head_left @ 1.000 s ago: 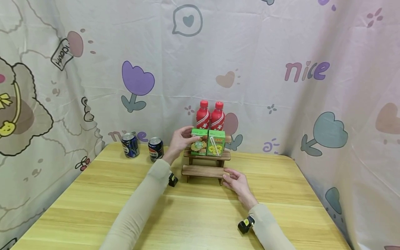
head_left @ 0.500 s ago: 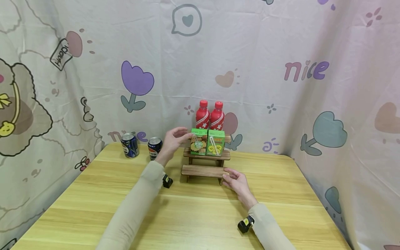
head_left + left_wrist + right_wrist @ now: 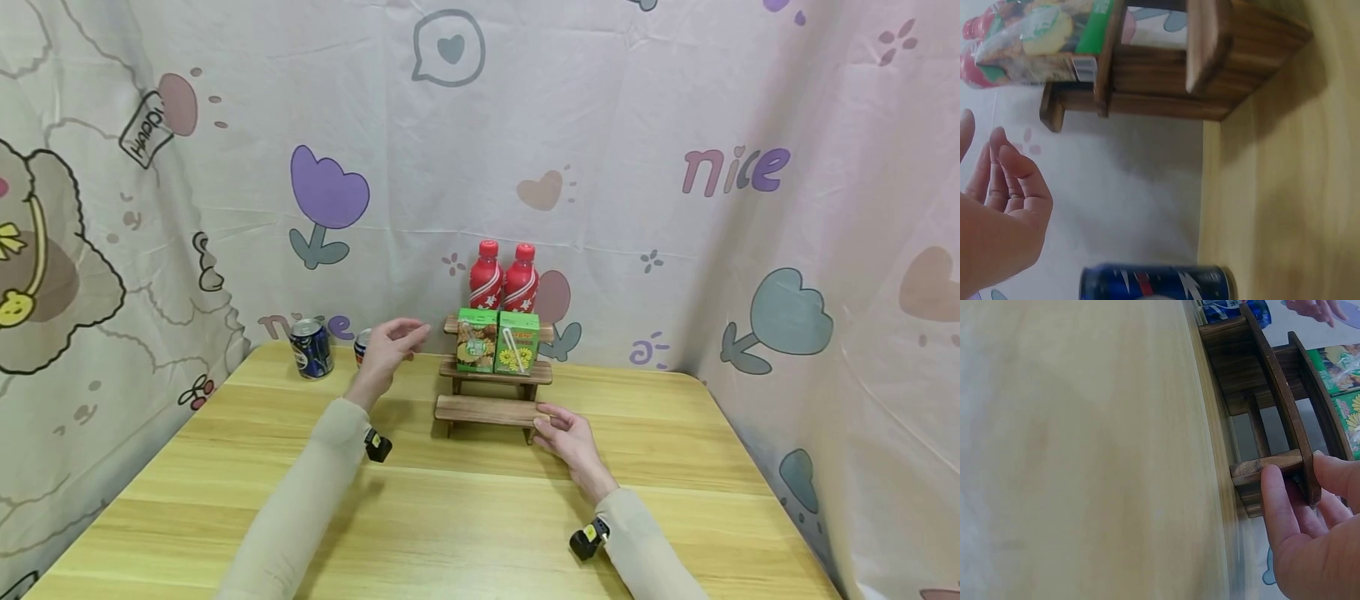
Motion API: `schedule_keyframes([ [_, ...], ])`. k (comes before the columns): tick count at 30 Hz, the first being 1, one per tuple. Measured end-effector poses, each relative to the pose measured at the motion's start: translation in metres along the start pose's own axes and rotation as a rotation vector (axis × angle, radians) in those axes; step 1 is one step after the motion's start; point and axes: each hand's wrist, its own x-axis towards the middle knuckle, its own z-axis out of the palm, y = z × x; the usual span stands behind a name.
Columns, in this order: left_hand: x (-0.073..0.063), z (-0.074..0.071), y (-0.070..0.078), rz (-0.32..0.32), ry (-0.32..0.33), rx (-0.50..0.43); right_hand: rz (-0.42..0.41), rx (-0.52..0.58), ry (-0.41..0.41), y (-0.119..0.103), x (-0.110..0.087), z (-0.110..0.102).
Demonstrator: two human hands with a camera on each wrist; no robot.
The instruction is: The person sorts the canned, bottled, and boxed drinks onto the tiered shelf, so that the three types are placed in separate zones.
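A stepped wooden stand (image 3: 487, 409) carries two green drink cartons (image 3: 477, 342) side by side on its middle step. Behind them, on the top step, are two red bottles (image 3: 487, 279). My right hand (image 3: 572, 443) grips the right end of the lowest step, thumb above and fingers below, as the right wrist view also shows. Left of the stand, my left hand (image 3: 387, 354) hovers in the air with loosely bent fingers and holds nothing. It hides most of one blue can (image 3: 1159, 284), which stands behind it. The other blue can (image 3: 311, 349) is farther left.
The wooden table (image 3: 450, 533) reaches back to a printed curtain (image 3: 630, 108) that hangs behind and along both sides. Both cans stand near the table's back left edge. Each wrist wears a small black camera (image 3: 586, 542).
My left hand has let go of the left carton and moved left and down, coming in front of the nearer can. The right hand, the stand and the drinks have stayed in place.
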Motion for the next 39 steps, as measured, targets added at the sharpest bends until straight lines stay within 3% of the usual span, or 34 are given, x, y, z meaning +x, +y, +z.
schedule_keyframes([
  [8, -0.022, -0.018, 0.013, -0.036, 0.046, 0.007, 0.005, 0.008, 0.001, -0.001, -0.001, 0.001],
  [11, -0.025, -0.026, 0.009, -0.050, 0.060, -0.031, 0.000, 0.007, 0.001, 0.000, 0.000, 0.001],
  [16, -0.017, -0.041, -0.015, -0.055, 0.107, -0.090, -0.005, 0.005, 0.000, 0.000, 0.001, 0.001],
  [19, -0.012, -0.050, -0.029, -0.069, 0.170, -0.105, 0.000, 0.007, 0.000, 0.001, 0.001, 0.000],
  [23, -0.012, -0.061, -0.036, -0.105, 0.258, -0.097, -0.003, 0.005, -0.004, 0.002, 0.001, 0.000],
  [28, -0.012, -0.067, -0.042, -0.115, 0.341, -0.029, -0.009, -0.001, -0.006, 0.001, 0.000, -0.001],
  [39, -0.005, -0.072, -0.044, -0.119, 0.421, 0.068, 0.003, 0.006, -0.005, 0.000, -0.001, 0.000],
])
